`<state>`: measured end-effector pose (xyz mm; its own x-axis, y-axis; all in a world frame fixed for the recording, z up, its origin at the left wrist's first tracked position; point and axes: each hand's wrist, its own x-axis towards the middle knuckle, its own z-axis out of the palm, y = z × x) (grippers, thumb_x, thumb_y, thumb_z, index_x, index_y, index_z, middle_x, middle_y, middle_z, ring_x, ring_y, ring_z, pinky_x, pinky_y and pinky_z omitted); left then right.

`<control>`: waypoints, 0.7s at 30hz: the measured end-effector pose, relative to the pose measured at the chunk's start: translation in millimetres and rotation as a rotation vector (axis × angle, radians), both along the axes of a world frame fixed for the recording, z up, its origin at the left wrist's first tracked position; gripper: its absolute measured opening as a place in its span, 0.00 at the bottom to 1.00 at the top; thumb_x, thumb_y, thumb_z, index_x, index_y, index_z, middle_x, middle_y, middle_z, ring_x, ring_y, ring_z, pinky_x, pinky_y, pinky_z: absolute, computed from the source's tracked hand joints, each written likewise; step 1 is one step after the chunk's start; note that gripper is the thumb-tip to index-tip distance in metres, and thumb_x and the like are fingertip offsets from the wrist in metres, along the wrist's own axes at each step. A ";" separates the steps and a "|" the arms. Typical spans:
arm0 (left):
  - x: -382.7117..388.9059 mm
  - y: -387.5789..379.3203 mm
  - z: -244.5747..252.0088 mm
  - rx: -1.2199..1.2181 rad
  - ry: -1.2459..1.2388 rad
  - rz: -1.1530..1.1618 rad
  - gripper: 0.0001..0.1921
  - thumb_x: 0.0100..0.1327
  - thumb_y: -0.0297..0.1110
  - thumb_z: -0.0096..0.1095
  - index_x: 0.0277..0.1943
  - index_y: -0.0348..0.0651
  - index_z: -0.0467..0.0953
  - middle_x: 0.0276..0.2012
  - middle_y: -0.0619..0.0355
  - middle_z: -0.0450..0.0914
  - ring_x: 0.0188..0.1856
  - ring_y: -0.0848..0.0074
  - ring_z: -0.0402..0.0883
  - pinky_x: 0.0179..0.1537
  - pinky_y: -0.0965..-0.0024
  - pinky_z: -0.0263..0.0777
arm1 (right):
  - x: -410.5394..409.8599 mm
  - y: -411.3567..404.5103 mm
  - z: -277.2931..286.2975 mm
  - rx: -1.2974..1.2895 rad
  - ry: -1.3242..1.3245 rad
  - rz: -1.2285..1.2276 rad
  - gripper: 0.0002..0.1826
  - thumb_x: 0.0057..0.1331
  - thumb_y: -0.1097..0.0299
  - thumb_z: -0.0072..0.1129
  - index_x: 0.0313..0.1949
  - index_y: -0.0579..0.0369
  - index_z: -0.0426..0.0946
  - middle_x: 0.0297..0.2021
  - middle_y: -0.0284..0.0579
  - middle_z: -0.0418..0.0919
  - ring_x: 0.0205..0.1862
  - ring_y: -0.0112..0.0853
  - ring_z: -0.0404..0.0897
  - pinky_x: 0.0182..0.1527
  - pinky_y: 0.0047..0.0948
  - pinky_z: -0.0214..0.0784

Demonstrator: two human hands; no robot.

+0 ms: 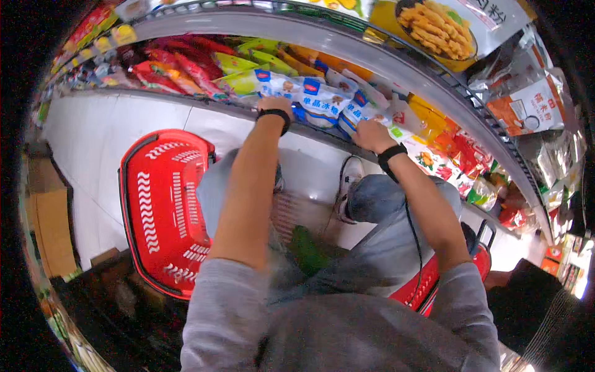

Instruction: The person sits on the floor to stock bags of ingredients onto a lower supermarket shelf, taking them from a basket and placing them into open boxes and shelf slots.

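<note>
White-and-blue plastic food bags stand side by side at the front of a low shelf, and they bear writing. My left hand [275, 106] touches the lower front of the left bag [279, 86]; its fingertips are hidden. Between my hands the middle bag [320, 102] stands upright, touched by neither. My right hand [373, 135] has its fingers curled at the lower right edge of the right bag [354, 113]. Both wrists wear black bands.
A red plastic shopping basket [160, 209] is on the floor left of my legs; another red basket [416, 283] is partly hidden behind my right arm. The upper shelf's edge [325, 32] overhangs the bags. Cardboard boxes [53, 228] stand at far left. Green packets [241, 74] fill the shelf leftward.
</note>
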<state>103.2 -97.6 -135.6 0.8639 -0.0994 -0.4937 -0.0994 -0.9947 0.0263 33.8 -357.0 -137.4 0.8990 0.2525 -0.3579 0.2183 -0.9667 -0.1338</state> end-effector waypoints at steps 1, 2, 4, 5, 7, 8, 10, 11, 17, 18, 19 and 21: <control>8.0 16.3 -17.9 0.023 -0.042 -0.046 0.21 0.53 0.42 0.59 0.48 0.42 0.75 0.49 0.49 0.77 0.51 0.61 0.76 0.52 0.57 0.70 | 4.4 7.0 -2.6 0.002 -0.071 0.036 0.15 0.56 0.60 0.52 0.28 0.61 0.76 0.30 0.59 0.78 0.36 0.50 0.78 0.40 0.44 0.70; 14.8 47.4 -40.9 0.112 -0.073 0.028 0.21 0.53 0.41 0.59 0.48 0.39 0.75 0.49 0.47 0.76 0.51 0.60 0.76 0.52 0.57 0.70 | 6.7 27.4 1.6 0.069 -0.175 0.139 0.13 0.57 0.62 0.51 0.27 0.61 0.75 0.28 0.58 0.77 0.34 0.51 0.77 0.38 0.45 0.70; 28.5 31.5 -39.5 0.053 0.009 -0.034 0.21 0.53 0.41 0.60 0.48 0.39 0.75 0.50 0.46 0.76 0.51 0.60 0.76 0.52 0.58 0.69 | 13.8 10.3 -7.2 0.057 -0.195 0.106 0.10 0.55 0.66 0.52 0.28 0.60 0.76 0.29 0.58 0.78 0.34 0.49 0.78 0.38 0.45 0.71; 35.6 19.9 -32.4 0.013 0.080 -0.070 0.22 0.52 0.41 0.61 0.48 0.38 0.75 0.50 0.46 0.75 0.52 0.60 0.76 0.53 0.59 0.69 | 15.8 2.0 -11.1 0.062 -0.227 0.100 0.08 0.52 0.69 0.52 0.29 0.58 0.77 0.30 0.58 0.78 0.35 0.48 0.80 0.38 0.44 0.72; 35.1 10.6 -14.5 -0.015 0.167 -0.105 0.22 0.49 0.40 0.65 0.47 0.37 0.76 0.50 0.45 0.76 0.52 0.60 0.76 0.53 0.59 0.69 | 15.0 1.6 -8.3 0.041 -0.192 0.067 0.07 0.52 0.70 0.52 0.28 0.57 0.78 0.30 0.59 0.78 0.35 0.48 0.80 0.38 0.45 0.72; 35.0 4.5 -7.8 0.019 0.240 -0.159 0.21 0.51 0.38 0.61 0.48 0.39 0.77 0.50 0.46 0.76 0.51 0.60 0.76 0.51 0.57 0.70 | 14.8 -0.1 -8.9 0.018 -0.162 0.087 0.08 0.54 0.68 0.51 0.29 0.58 0.77 0.30 0.59 0.77 0.35 0.49 0.79 0.39 0.45 0.72; 26.1 -2.4 7.4 0.010 0.199 -0.181 0.22 0.47 0.39 0.67 0.44 0.36 0.77 0.46 0.46 0.78 0.49 0.60 0.77 0.52 0.60 0.69 | 16.9 2.6 -3.5 -0.058 -0.059 0.146 0.10 0.54 0.67 0.51 0.31 0.60 0.76 0.31 0.58 0.78 0.36 0.50 0.78 0.40 0.44 0.71; 24.4 -8.2 5.9 0.014 0.203 -0.194 0.22 0.47 0.39 0.67 0.44 0.36 0.77 0.46 0.46 0.78 0.49 0.60 0.77 0.52 0.60 0.69 | 13.0 4.8 -2.5 -0.055 -0.055 0.133 0.10 0.54 0.67 0.51 0.31 0.60 0.76 0.31 0.58 0.78 0.36 0.50 0.78 0.40 0.44 0.71; 18.5 -25.9 -21.6 -0.369 0.419 -0.420 0.14 0.54 0.41 0.57 0.36 0.41 0.78 0.36 0.47 0.80 0.41 0.57 0.80 0.43 0.56 0.72 | -10.8 55.3 40.2 -0.031 0.069 0.311 0.12 0.52 0.65 0.52 0.29 0.61 0.78 0.29 0.55 0.79 0.33 0.46 0.80 0.37 0.44 0.72; 13.1 -41.3 -19.2 -0.411 0.282 -0.601 0.13 0.55 0.42 0.54 0.35 0.43 0.78 0.35 0.47 0.80 0.39 0.56 0.79 0.41 0.56 0.72 | -11.1 56.4 38.8 -0.090 0.120 0.357 0.12 0.53 0.66 0.51 0.32 0.56 0.80 0.31 0.51 0.80 0.35 0.44 0.81 0.36 0.43 0.72; 7.5 -49.7 -18.6 -0.450 0.142 -0.775 0.13 0.56 0.43 0.51 0.34 0.45 0.78 0.34 0.46 0.80 0.38 0.54 0.79 0.39 0.55 0.72 | -13.7 60.8 37.6 -0.085 0.121 0.347 0.12 0.53 0.66 0.51 0.32 0.56 0.80 0.31 0.51 0.80 0.35 0.44 0.81 0.36 0.43 0.72; -2.6 -57.6 -16.0 -0.369 0.009 -0.715 0.13 0.56 0.43 0.50 0.32 0.45 0.78 0.32 0.47 0.80 0.36 0.54 0.79 0.39 0.55 0.72 | -22.0 67.7 35.1 0.040 -0.006 0.322 0.12 0.52 0.65 0.52 0.31 0.57 0.80 0.29 0.52 0.80 0.34 0.45 0.81 0.37 0.43 0.72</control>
